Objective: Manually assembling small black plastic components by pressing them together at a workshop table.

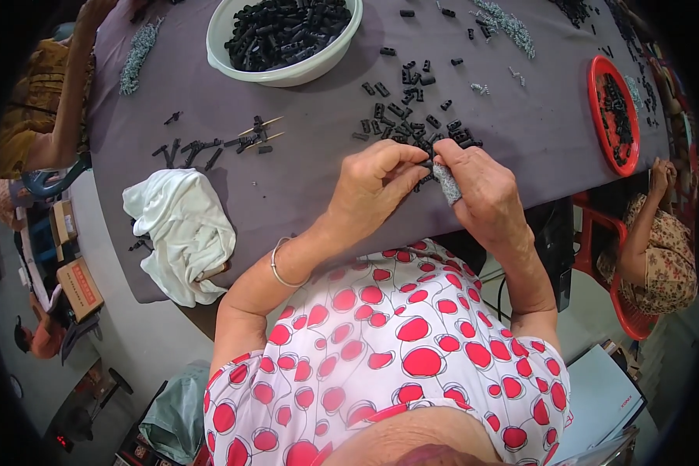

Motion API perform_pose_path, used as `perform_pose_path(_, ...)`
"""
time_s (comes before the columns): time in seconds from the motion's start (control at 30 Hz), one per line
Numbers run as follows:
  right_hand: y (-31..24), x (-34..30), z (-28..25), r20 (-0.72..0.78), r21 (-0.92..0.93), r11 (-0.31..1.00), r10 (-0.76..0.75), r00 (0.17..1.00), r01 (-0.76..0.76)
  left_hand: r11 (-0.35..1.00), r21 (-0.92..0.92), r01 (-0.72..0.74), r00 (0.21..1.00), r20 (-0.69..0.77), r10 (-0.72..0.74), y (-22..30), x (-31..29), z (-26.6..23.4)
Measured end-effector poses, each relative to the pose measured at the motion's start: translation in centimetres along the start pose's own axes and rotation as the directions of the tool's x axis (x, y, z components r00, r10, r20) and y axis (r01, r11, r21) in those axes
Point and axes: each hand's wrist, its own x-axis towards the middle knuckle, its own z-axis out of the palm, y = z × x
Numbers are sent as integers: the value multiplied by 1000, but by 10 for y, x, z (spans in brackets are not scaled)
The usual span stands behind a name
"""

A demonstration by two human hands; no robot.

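Over the near edge of the grey-covered table, my left hand (373, 182) pinches a small black plastic part (426, 165) between thumb and forefinger. My right hand (481, 186) meets it there, its thumb and fingers closed together. Whatever lies between the right fingertips is too small and covered to make out. A grey wrap (446, 184) surrounds one finger of that hand. Just beyond both hands spreads a loose pile of short black cylindrical parts (400, 113), some with holes in their sides.
A white bowl (287, 76) heaped with black parts stands at the far side. At the right is a red tray (596, 116) of black pieces. Bundles of small grey pieces (509, 31) lie far right. A white cloth (180, 233) and thin sticks (260, 133) lie left. Other people sit at both sides.
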Motion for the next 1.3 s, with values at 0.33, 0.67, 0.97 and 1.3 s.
perform_pose_path(0.33,-1,-1,0,-69,228,967,132,989,-113,923,-287,258,966,79,-246,-1,5,-4)
perform_pose_path(0.67,32,14,1,-85,135,955,278,957,-266,486,-753,443,895,341,-287,-9,10,-16)
perform_pose_path(0.97,57,35,-1,-6,-155,983,94,996,-94,618,-621,483,876,359,-323,-8,7,-13)
perform_pose_path(1.3,70,48,7,198,-231,972,-1,980,48,632,-604,487,873,361,-327,-6,9,-15)
